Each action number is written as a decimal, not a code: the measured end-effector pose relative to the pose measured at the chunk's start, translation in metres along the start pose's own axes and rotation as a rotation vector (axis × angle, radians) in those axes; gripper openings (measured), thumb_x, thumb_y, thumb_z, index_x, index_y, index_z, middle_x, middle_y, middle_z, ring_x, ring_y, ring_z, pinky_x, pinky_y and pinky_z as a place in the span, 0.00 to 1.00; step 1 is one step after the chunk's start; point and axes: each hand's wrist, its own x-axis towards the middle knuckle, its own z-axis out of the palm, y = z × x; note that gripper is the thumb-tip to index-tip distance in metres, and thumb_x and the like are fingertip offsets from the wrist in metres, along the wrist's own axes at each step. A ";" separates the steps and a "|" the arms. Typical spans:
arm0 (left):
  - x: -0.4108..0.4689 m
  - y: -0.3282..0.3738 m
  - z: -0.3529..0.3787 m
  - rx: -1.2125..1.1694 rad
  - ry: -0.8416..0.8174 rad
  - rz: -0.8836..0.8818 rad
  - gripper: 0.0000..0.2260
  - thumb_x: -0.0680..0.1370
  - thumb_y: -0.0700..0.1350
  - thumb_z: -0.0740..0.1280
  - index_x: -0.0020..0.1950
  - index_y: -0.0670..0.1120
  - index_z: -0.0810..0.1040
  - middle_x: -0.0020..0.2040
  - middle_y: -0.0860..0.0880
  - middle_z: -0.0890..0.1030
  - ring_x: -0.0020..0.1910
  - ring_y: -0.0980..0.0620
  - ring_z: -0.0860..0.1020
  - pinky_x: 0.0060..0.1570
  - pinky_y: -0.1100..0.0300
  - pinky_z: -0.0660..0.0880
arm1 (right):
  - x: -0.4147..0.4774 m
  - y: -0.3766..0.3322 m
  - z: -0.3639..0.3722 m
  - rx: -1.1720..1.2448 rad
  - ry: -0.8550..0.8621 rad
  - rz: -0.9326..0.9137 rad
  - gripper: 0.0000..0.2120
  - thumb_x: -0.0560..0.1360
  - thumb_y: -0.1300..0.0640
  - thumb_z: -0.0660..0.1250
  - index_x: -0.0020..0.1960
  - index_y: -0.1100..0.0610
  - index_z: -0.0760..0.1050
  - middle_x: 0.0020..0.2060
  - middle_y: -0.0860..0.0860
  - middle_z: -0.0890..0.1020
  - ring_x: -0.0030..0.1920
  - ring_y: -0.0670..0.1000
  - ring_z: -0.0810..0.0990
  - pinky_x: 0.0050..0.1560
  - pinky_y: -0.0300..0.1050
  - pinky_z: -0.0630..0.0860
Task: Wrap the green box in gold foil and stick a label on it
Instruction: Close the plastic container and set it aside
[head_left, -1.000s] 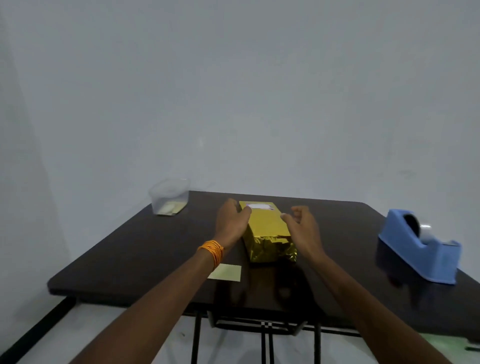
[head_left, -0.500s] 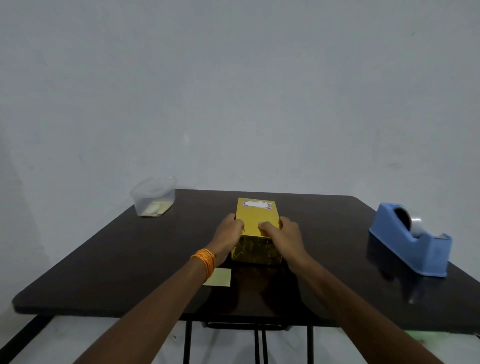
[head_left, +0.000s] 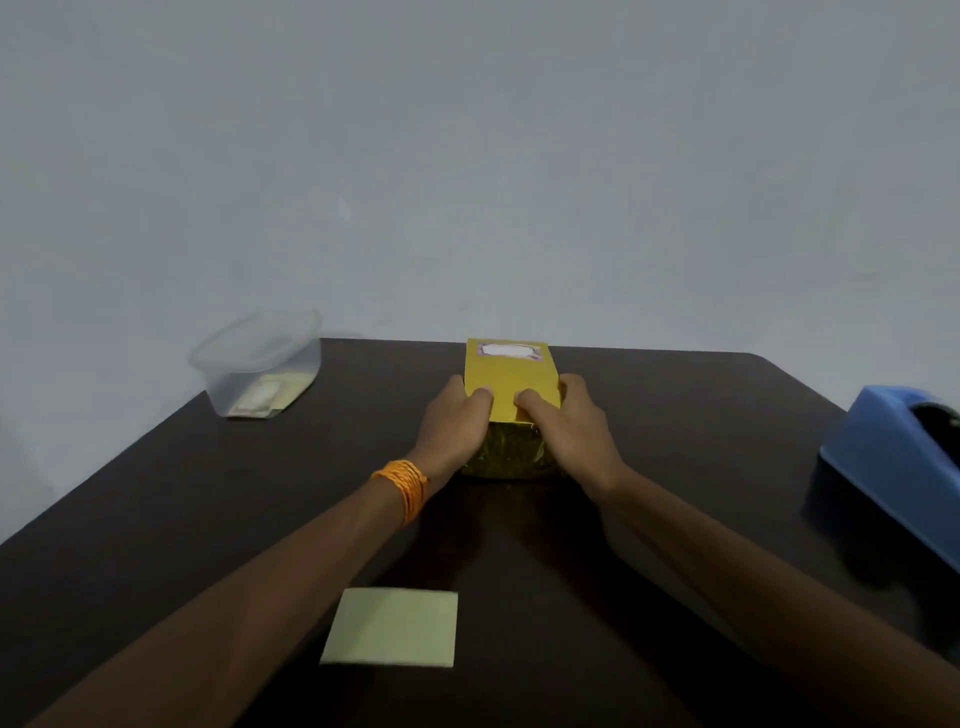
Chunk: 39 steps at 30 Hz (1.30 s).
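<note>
The box wrapped in gold foil (head_left: 511, 376) lies on the dark table (head_left: 156, 519), its long side pointing away from me. A white label with a purple border (head_left: 507, 350) sits on its top face at the far end. My left hand (head_left: 453, 423) clasps the box's left side, thumb pressed on top. My right hand (head_left: 563, 422) clasps the right side the same way. The near end of the box shows crinkled foil between my wrists.
A pale yellow paper square (head_left: 392, 627) lies near the table's front edge. At the far left stands a clear plastic tub (head_left: 258, 364) with paper pieces inside. A blue tape dispenser (head_left: 896, 457) stands at the right edge. A grey wall rises behind the table.
Both hands closed in from the box's sides onto it and now hold it with thumbs on top. My view has dropped closer to the table.
</note>
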 end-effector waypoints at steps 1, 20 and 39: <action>0.013 -0.003 0.002 0.002 0.006 0.005 0.10 0.82 0.49 0.57 0.58 0.46 0.73 0.50 0.50 0.76 0.47 0.53 0.75 0.40 0.57 0.69 | 0.012 0.002 0.003 -0.004 0.004 -0.001 0.18 0.76 0.44 0.67 0.60 0.47 0.64 0.48 0.42 0.76 0.48 0.44 0.78 0.46 0.44 0.77; 0.087 -0.007 0.003 0.168 -0.041 -0.030 0.17 0.84 0.52 0.57 0.72 0.51 0.66 0.61 0.49 0.76 0.58 0.50 0.75 0.55 0.51 0.74 | 0.094 0.002 0.028 -0.095 -0.024 0.112 0.37 0.75 0.43 0.70 0.77 0.49 0.56 0.70 0.49 0.68 0.63 0.43 0.68 0.58 0.42 0.68; 0.117 0.007 -0.010 0.129 -0.262 -0.196 0.22 0.84 0.55 0.56 0.77 0.50 0.62 0.68 0.48 0.74 0.64 0.51 0.74 0.63 0.50 0.75 | 0.120 -0.011 0.015 -0.156 -0.212 0.248 0.43 0.77 0.42 0.68 0.81 0.52 0.47 0.78 0.51 0.59 0.75 0.51 0.63 0.68 0.46 0.65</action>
